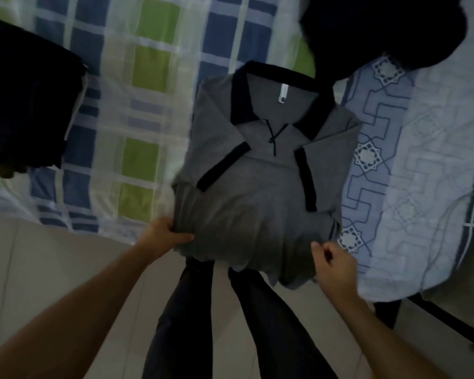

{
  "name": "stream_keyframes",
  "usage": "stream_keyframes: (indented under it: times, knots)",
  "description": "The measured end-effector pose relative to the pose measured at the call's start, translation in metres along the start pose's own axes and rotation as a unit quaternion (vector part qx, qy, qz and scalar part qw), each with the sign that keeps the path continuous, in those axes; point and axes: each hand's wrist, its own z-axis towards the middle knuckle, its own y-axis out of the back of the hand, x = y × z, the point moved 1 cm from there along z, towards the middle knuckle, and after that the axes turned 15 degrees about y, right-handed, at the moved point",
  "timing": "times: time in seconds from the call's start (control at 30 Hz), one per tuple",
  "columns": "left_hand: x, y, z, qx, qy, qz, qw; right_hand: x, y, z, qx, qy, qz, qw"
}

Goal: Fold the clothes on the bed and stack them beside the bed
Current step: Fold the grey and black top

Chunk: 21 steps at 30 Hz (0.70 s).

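While lying collar-up on the bed (137, 110), near its edge: grey polo shirt (246, 187) with dark collar, sleeves already turned in over the chest, hem hanging off toward the floor. Left hand (166, 233) pinching the lower left corner of the hem, thumb on top. Right hand (333, 265) just beside the lower right corner, fingers curled; cannot tell whether any cloth is held. Probably the step in hand: the lengthwise fold, hem up to collar. Next move calls for a sure grip at both corners and an even lift so the sleeves stay tucked. Further out: a dark clothes pile (28, 105) at the left, another dark garment (381, 31) at the top right
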Motion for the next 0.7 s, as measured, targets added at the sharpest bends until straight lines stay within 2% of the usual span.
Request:
stream_keyframes:
  times: [0.07, 0.13, 0.2, 0.27, 0.4, 0.53, 0.7]
  knots:
    - [0.021, -0.013, -0.001, -0.009, 0.016, 0.04, 0.999, -0.035, 0.005, -0.035, 0.06, -0.017, -0.02, 0.998]
    - [0.039, -0.027, -0.001, -0.014, 0.019, 0.029, 0.999, -0.064, 0.003, -0.062, 0.147, -0.058, -0.033, 0.987]
    - [0.054, -0.04, -0.001, -0.004, 0.009, -0.006, 1.0, -0.088, -0.01, -0.079, 0.223, -0.111, -0.011, 0.969]
    - [0.064, -0.051, 0.003, -0.011, 0.003, -0.001, 1.0, -0.099, -0.027, -0.088, 0.258, -0.172, 0.034, 0.95]
    - [0.082, -0.06, 0.011, -0.005, 0.02, -0.026, 0.999, -0.106, -0.069, -0.082, 0.194, -0.18, 0.152, 0.952]
    - [0.102, -0.056, 0.014, -0.033, 0.011, -0.091, 0.995, -0.111, -0.093, -0.088, 0.091, -0.193, 0.177, 0.961]
    - [0.131, -0.039, 0.008, -0.052, -0.02, -0.203, 0.978, -0.113, -0.084, -0.121, -0.067, -0.218, 0.294, 0.928]
